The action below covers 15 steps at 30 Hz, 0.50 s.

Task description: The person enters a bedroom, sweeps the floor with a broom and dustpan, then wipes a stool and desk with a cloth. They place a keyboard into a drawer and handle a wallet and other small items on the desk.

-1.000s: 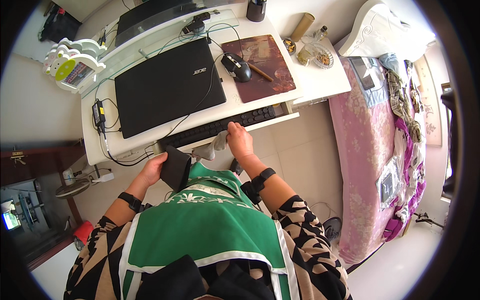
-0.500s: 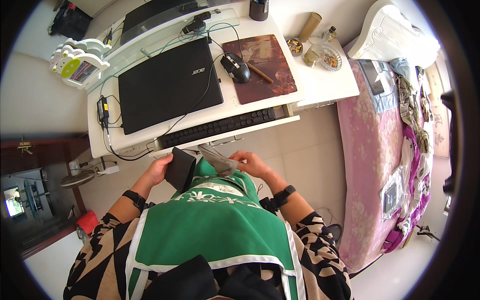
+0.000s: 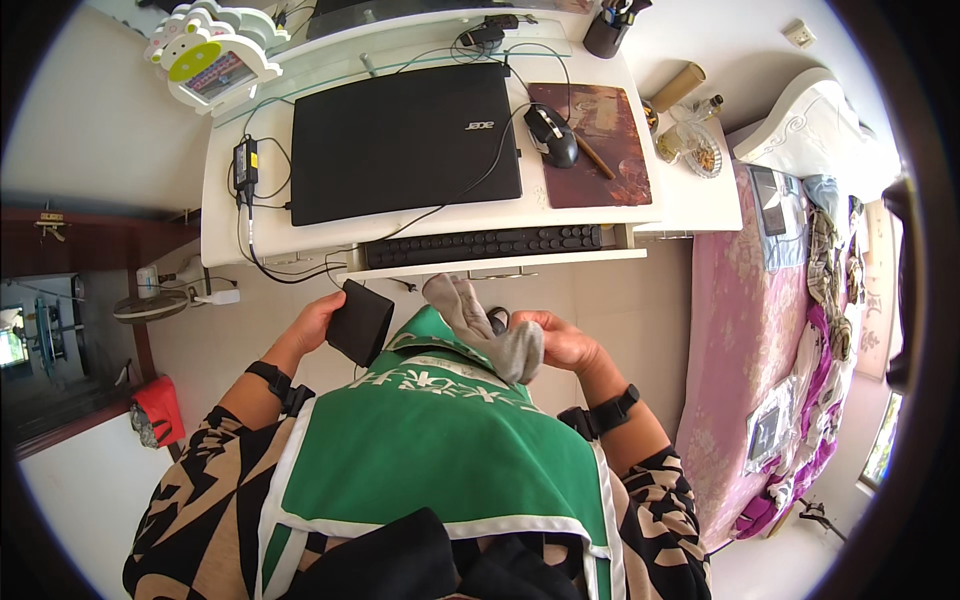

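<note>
My left hand (image 3: 318,322) grips the edge of a flat, dark, squarish wallet (image 3: 361,325), fingers closed on its left side. To the right, my right hand (image 3: 556,343) pinches a pair of grey socks (image 3: 487,335), which stretch leftward over the green apron (image 3: 430,450). The socks and the wallet are apart, both held between my body and the desk. Just beyond them is a pulled-out drawer (image 3: 490,265) with a black keyboard (image 3: 480,243) in it.
On the white desk (image 3: 270,240) lie a closed black laptop (image 3: 405,145), a mouse (image 3: 552,137) on a brown mat (image 3: 620,130), and cables. A glass ashtray (image 3: 704,158) stands on the side cabinet. A pink-covered bed (image 3: 715,330) is at right, a fan (image 3: 150,304) at left.
My right hand has moved right with the socks, which now hang more spread out. The wallet stays in my left hand. The whole view has turned, so the desk sits straighter.
</note>
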{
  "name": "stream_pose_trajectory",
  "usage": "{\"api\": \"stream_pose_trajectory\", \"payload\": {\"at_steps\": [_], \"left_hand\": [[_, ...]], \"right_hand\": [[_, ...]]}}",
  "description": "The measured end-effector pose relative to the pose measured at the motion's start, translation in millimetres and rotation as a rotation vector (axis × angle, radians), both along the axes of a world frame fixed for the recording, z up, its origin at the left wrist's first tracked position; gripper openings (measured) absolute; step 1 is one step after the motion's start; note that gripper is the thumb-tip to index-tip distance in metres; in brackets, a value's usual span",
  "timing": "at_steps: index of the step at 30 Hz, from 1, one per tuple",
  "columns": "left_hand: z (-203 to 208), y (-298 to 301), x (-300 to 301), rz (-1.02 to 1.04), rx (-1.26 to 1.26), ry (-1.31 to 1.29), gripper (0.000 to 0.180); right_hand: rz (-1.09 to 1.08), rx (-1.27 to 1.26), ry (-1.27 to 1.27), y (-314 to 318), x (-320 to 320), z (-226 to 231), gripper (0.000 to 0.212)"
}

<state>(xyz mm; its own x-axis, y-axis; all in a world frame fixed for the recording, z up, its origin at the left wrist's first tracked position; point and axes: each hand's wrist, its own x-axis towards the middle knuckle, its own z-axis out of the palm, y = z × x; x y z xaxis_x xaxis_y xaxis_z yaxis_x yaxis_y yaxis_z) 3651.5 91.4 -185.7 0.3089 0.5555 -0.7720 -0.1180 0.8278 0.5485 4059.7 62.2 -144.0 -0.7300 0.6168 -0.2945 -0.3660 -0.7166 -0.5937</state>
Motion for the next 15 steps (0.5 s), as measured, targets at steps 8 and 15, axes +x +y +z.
{"api": "stream_pose_trajectory", "payload": {"at_steps": [8,15], "left_hand": [[-4.9,-15.0,-8.2,0.082,0.028,-0.051,0.039],[-0.4,-15.4,-9.7,0.114,0.027,-0.058,0.042]], "right_hand": [[-0.301,-0.161,-0.588,9.8,26.1,-19.5,0.024],[-1.311,-0.247,-1.125,25.6,96.8,-86.2,0.042]]}}
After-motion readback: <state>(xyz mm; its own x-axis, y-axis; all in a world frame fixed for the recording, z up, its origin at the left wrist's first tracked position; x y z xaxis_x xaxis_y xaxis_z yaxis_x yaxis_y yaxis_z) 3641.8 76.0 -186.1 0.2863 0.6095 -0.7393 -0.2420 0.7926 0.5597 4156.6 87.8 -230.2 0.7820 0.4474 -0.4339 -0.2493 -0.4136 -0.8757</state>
